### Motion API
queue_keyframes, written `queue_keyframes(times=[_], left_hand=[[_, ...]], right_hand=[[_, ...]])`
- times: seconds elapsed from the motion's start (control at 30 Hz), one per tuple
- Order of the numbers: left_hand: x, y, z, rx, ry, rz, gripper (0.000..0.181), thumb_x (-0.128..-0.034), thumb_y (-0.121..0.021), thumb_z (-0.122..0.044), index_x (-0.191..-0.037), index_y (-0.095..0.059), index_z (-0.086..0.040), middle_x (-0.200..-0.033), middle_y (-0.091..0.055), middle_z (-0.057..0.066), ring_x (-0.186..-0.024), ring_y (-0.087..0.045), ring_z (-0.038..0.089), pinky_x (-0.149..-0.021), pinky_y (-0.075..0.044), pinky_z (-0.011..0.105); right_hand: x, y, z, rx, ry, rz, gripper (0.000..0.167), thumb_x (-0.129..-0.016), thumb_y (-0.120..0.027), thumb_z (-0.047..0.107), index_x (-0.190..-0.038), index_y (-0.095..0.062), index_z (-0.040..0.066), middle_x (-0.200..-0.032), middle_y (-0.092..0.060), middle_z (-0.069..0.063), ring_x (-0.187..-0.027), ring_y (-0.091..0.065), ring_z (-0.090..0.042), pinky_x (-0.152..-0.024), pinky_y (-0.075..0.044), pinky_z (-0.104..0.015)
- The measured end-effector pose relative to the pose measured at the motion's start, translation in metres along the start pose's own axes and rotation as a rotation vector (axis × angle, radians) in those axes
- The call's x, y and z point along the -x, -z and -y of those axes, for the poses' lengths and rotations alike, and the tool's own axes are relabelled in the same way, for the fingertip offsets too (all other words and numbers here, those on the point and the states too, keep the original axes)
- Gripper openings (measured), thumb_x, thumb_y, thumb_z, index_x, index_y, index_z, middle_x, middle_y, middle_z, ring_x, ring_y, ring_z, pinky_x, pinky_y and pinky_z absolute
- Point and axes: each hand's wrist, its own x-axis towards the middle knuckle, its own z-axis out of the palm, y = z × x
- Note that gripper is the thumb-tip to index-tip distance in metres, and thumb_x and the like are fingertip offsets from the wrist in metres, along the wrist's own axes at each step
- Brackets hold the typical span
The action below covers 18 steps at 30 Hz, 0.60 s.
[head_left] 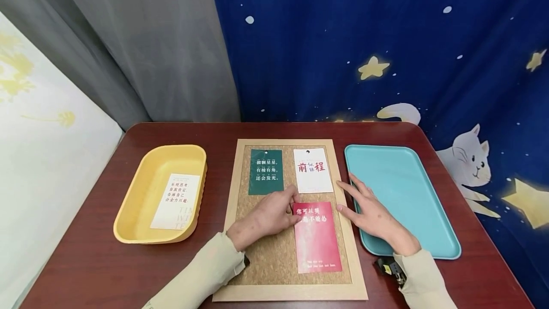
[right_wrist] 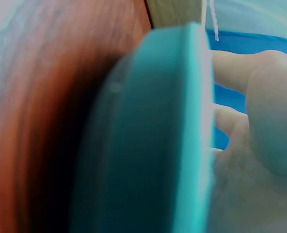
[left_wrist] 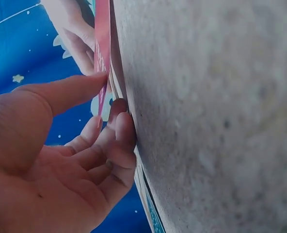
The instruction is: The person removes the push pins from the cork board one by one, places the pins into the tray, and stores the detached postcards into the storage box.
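A pink card (head_left: 318, 240) with white lettering lies over the lower right of a wood-framed cork board (head_left: 270, 256). My left hand (head_left: 268, 213) pinches its upper left corner; in the left wrist view the thumb (left_wrist: 80, 94) is on the printed face and the other fingers curl by the card's edge. My right hand (head_left: 373, 211) spreads its fingers, tips at the board's right frame, palm above the turquoise tray (head_left: 411, 194). Higher on the cork are a green card (head_left: 266, 173) at left and a white card (head_left: 313, 175) at right, each with a hole at the top.
To the left, a yellow basin (head_left: 133, 204) holds a white card (head_left: 171, 209) with red writing. All of it stands on a dark red table (head_left: 90, 232). Behind the table hang a grey curtain (head_left: 167, 37) and a blue starry curtain (head_left: 309, 37).
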Motion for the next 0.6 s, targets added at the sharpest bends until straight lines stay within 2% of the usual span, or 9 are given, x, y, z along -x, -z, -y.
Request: queue_keyframes(times=[0.2, 0.4, 0.6], left_hand=[[0.0019, -0.0011, 0.0015, 0.065, -0.038, -0.029, 0.03, -0.0898, -0.082, -0.013, -0.106, -0.057, -0.012, -0.082, -0.064, -0.004, -0.066, -0.059, 0.0, -0.061, -0.05, 0.018], [0.0025, 0.0007, 0.0021, 0.083, -0.077, -0.075, 0.032, -0.0904, -0.081, -0.012, -0.111, -0.056, -0.01, -0.081, -0.063, -0.004, -0.065, -0.057, -0.001, -0.066, -0.051, 0.018], [0.0014, 0.0019, -0.0001, 0.173, -0.07, -0.122, 0.033, -0.0914, -0.078, -0.006, -0.116, -0.056, -0.008, -0.088, -0.066, 0.0, -0.071, -0.063, 0.002, -0.068, -0.055, 0.017]], right_hand=[[0.0009, -0.0009, -0.0017, -0.017, 0.003, 0.005, 0.065, -0.102, -0.066, 0.038, -0.159, -0.043, 0.016, -0.173, -0.017, -0.022, -0.156, -0.023, -0.052, -0.122, -0.014, -0.076], [0.0007, -0.0004, -0.0016, -0.017, 0.0, 0.011, 0.065, -0.103, -0.065, 0.039, -0.159, -0.042, 0.017, -0.174, -0.016, -0.022, -0.157, -0.02, -0.053, -0.122, -0.015, -0.076], [0.0011, 0.0005, 0.0, -0.021, -0.005, 0.015, 0.065, -0.102, -0.066, 0.038, -0.159, -0.042, 0.017, -0.173, -0.015, -0.022, -0.157, -0.019, -0.053, -0.122, -0.014, -0.077]])
